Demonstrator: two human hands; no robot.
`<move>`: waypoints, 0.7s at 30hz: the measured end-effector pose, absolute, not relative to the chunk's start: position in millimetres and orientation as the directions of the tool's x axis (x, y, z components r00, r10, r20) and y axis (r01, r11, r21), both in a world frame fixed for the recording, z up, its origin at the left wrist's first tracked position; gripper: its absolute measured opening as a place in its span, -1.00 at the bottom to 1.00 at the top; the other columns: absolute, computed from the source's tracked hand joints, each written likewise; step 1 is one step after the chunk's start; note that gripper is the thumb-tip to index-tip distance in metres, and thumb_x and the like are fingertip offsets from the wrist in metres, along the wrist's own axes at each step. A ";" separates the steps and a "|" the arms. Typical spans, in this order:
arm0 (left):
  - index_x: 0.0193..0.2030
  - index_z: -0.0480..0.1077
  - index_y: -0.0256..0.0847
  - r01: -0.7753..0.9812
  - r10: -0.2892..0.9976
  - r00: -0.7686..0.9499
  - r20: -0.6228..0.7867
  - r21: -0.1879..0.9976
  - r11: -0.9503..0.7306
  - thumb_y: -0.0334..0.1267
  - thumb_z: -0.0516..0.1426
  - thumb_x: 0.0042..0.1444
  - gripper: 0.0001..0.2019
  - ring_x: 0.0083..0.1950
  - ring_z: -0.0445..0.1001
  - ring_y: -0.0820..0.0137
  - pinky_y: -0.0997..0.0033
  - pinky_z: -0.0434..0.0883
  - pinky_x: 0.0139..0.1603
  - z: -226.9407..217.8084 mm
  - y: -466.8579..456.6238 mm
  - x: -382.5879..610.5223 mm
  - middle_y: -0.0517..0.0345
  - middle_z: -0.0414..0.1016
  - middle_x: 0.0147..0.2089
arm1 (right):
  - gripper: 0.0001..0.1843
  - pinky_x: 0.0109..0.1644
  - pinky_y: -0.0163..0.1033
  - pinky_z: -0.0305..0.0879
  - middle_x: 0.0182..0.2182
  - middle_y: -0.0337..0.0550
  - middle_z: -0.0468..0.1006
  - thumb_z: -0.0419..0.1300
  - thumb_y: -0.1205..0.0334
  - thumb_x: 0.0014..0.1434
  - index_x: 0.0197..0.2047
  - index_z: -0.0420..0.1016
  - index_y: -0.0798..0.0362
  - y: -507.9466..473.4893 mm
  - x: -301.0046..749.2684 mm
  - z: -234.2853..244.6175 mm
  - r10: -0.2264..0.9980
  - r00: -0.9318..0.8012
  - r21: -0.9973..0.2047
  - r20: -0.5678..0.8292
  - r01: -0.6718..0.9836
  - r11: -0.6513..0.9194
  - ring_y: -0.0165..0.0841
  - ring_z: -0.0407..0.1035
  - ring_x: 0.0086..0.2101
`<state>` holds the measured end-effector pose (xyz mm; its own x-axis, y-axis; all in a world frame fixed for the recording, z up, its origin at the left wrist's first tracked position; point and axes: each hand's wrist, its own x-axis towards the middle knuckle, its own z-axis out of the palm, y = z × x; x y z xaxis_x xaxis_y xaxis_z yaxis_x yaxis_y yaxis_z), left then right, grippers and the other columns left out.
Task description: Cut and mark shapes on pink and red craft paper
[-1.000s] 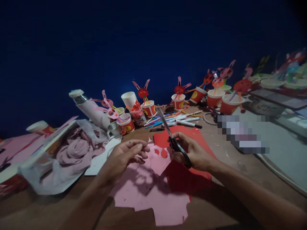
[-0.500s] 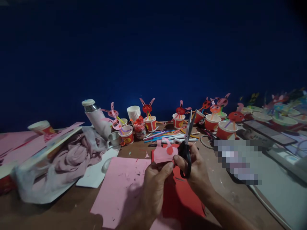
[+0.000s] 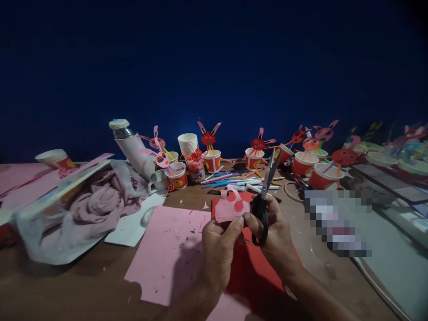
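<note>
My left hand (image 3: 219, 249) pinches the lower edge of a small cut piece of pink paper (image 3: 223, 209). Through or behind the curved cuts in it, red shows as a round spot. My right hand (image 3: 276, 232) is closed around black-handled scissors (image 3: 267, 183), whose blades point up and away from the paper. The right thumb and fingertip also meet the paper's right edge beside my left thumb. Below my hands lie a large pink sheet (image 3: 157, 254) scattered with dark scraps and a red sheet (image 3: 249, 272), partly covered by my arms.
Behind are pens (image 3: 240, 180), a scrap-filled jar (image 3: 195, 167), stacked cups (image 3: 187, 145) and several paper cups with paper rabbit figures (image 3: 209, 138). At left stand a leaning thermos (image 3: 132, 149) and a bag with cloth (image 3: 96, 196). A cable (image 3: 377, 285) runs along the right.
The view has tilted and shifted slightly, so the table things sit higher in it. Both hands keep their hold, and the pink paper has turned a little between the fingers.
</note>
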<state>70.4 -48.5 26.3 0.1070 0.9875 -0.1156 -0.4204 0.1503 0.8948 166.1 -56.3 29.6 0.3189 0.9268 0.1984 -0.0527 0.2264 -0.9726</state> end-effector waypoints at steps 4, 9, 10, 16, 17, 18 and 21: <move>-0.31 0.46 -0.31 -0.411 0.985 0.156 -0.073 0.902 0.132 -0.30 0.18 -0.07 -0.84 -0.25 0.43 0.35 0.43 0.32 -0.16 24.1 -47.1 68.7 0.09 0.50 -0.35 | -0.61 -0.52 -0.42 0.20 -0.55 -0.39 0.27 0.29 0.13 -0.11 -0.27 0.21 0.03 -56.2 163.8 27.4 0.928 0.327 -0.977 0.181 -0.053 0.209 -0.52 0.18 -0.56; -0.49 0.44 -0.30 -0.389 0.978 0.131 -0.159 0.900 0.199 -0.29 0.18 -0.09 -0.89 -0.46 0.38 0.45 0.51 0.30 -0.38 21.9 -43.4 60.8 0.19 0.43 -0.54 | -0.56 -0.51 -0.38 0.23 -0.54 -0.37 0.29 0.30 0.07 -0.14 -0.25 0.21 0.02 -54.6 166.3 29.1 0.946 0.294 -0.984 0.136 -0.071 0.164 -0.50 0.21 -0.56; -0.52 0.43 -0.30 -0.387 0.977 0.116 -0.180 0.898 0.211 -0.29 0.19 -0.11 -0.89 -0.49 0.36 0.47 0.52 0.29 -0.41 22.3 -41.5 58.0 0.20 0.41 -0.57 | -0.56 -0.53 -0.37 0.21 -0.55 -0.36 0.30 0.28 0.04 -0.12 -0.24 0.20 0.02 -53.9 168.8 29.0 0.956 0.262 -0.986 0.134 -0.064 0.156 -0.49 0.21 -0.58; -0.51 0.43 -0.32 -0.481 0.978 0.022 -0.206 0.856 0.191 -0.31 0.22 -0.21 -0.89 -0.49 0.38 0.49 0.49 0.34 -0.35 30.8 -24.4 37.2 0.17 0.46 -0.53 | -0.56 -0.56 -0.34 0.14 -0.63 -0.33 0.29 0.09 -0.18 0.01 -0.27 0.19 0.03 -47.4 187.2 17.6 0.986 -0.037 -0.986 0.162 0.036 0.163 -0.46 0.16 -0.61; -0.50 0.44 -0.32 -0.503 0.980 0.005 -0.199 0.846 0.175 -0.32 0.22 -0.22 -0.89 -0.49 0.39 0.50 0.50 0.34 -0.35 32.1 -22.0 33.9 0.17 0.47 -0.53 | -0.56 -0.52 -0.33 0.16 -0.60 -0.31 0.30 0.07 -0.18 0.02 -0.26 0.19 0.04 -46.6 188.9 15.1 0.980 -0.095 -0.983 0.173 0.052 0.178 -0.45 0.18 -0.59; -0.50 0.44 -0.32 -0.521 0.981 -0.008 -0.192 0.839 0.160 -0.33 0.22 -0.22 -0.89 -0.49 0.40 0.50 0.50 0.34 -0.35 33.1 -20.0 30.9 0.17 0.47 -0.53 | -0.55 -0.49 -0.32 0.17 -0.58 -0.29 0.31 0.04 -0.19 0.04 -0.25 0.19 0.04 -46.2 189.8 13.2 0.972 -0.158 -0.980 0.176 0.069 0.189 -0.44 0.19 -0.57; -0.52 0.43 -0.32 -0.546 0.983 -0.045 -0.175 0.829 0.123 -0.34 0.21 -0.21 -0.92 -0.49 0.39 0.50 0.51 0.33 -0.36 34.2 -15.7 24.4 0.18 0.46 -0.55 | -0.50 -0.47 -0.31 0.15 -0.56 -0.28 0.30 0.00 -0.26 0.03 -0.24 0.18 0.03 -47.1 187.8 13.3 0.942 -0.311 -0.979 0.127 0.111 0.169 -0.43 0.17 -0.55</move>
<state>24.4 -15.7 34.2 -0.0454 0.9835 -0.1753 -0.5461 0.1225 0.8287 187.8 -47.1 13.3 -0.3113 0.9417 0.1272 0.1114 0.1691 -0.9793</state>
